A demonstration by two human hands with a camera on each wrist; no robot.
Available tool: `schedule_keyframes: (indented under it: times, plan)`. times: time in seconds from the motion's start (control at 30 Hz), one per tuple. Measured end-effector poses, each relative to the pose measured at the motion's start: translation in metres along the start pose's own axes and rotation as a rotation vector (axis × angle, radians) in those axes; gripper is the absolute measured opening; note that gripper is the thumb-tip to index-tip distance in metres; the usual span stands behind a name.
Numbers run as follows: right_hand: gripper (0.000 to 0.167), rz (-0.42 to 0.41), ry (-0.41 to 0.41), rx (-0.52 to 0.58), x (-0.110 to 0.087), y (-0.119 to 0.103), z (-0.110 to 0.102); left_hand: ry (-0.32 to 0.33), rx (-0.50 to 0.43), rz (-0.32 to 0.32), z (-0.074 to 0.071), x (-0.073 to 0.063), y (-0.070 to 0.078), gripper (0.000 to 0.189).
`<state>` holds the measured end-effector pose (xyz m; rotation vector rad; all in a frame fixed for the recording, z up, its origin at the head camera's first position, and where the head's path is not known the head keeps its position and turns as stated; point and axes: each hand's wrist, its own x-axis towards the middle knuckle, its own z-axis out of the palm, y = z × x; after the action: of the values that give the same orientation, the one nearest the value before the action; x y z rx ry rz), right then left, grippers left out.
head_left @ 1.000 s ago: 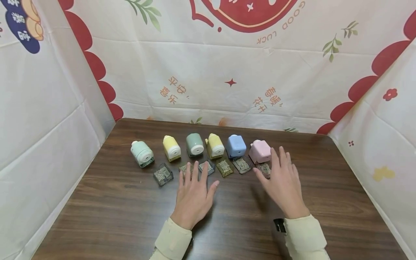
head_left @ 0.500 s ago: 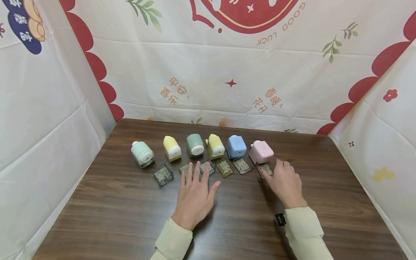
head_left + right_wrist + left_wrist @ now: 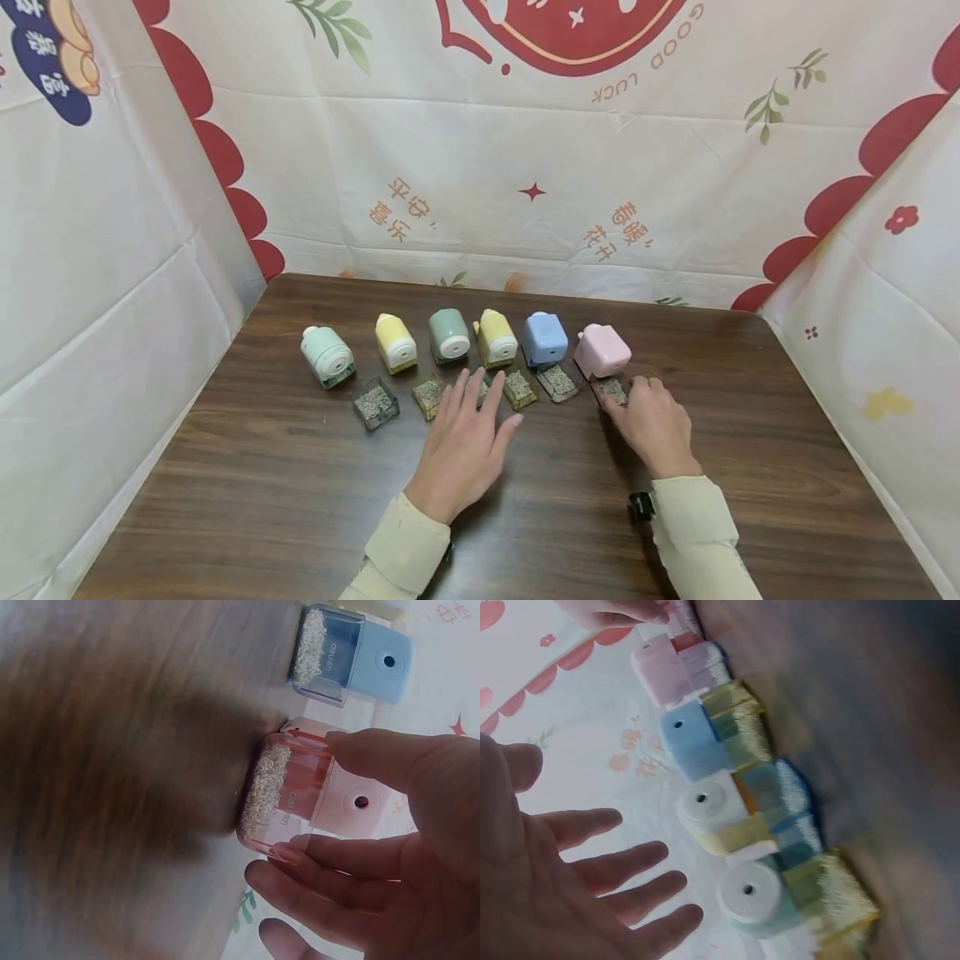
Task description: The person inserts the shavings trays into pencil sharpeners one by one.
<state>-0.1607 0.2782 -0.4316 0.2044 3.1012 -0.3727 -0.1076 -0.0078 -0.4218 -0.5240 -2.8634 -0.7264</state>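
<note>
My right hand (image 3: pixel 658 425) pinches a clear pinkish shavings tray (image 3: pixel 271 787) between thumb and fingers. Pale grains fill part of this tray, which lies just in front of the pink pencil sharpener (image 3: pixel 602 350). My left hand (image 3: pixel 461 454) hovers with spread fingers near the middle trays and holds nothing. Its fingers partly cover a dark tray (image 3: pixel 482 392) in the head view. Left of it is a yellowish tray (image 3: pixel 428 397), and right of it another yellowish tray (image 3: pixel 519 388). The left wrist view shows the palm (image 3: pixel 547 900) apart from the sharpeners.
Along the back stand a mint sharpener (image 3: pixel 328 354), a yellow one (image 3: pixel 395 342), a dark green one (image 3: pixel 450 335), a second yellow one (image 3: pixel 496 337) and a blue one (image 3: pixel 545 337). Grain-filled trays lie before the blue sharpener and at far left (image 3: pixel 377 403). Cloth (image 3: pixel 480 150) walls the table.
My right hand has come down from beside the pink sharpener and taken hold of the tray before it. The left hand has shifted slightly right, uncovering a yellowish tray.
</note>
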Motion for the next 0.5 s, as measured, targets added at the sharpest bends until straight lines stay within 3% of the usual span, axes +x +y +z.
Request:
schedule_keyframes:
  times: [0.23, 0.4, 0.5]
  plan:
    - [0.065, 0.02, -0.026, 0.008, 0.0, 0.0, -0.002, -0.031, -0.031, 0.185, -0.008, 0.032, 0.018, 0.059]
    - [0.064, -0.003, -0.025, 0.011, 0.0, 0.001, -0.002, -0.038, 0.013, 0.344, -0.012, 0.069, 0.037, 0.055]
    - [0.063, -0.014, -0.026, 0.014, 0.001, 0.001, -0.002, -0.06, 0.042, 0.407, -0.016, 0.093, 0.048, 0.053]
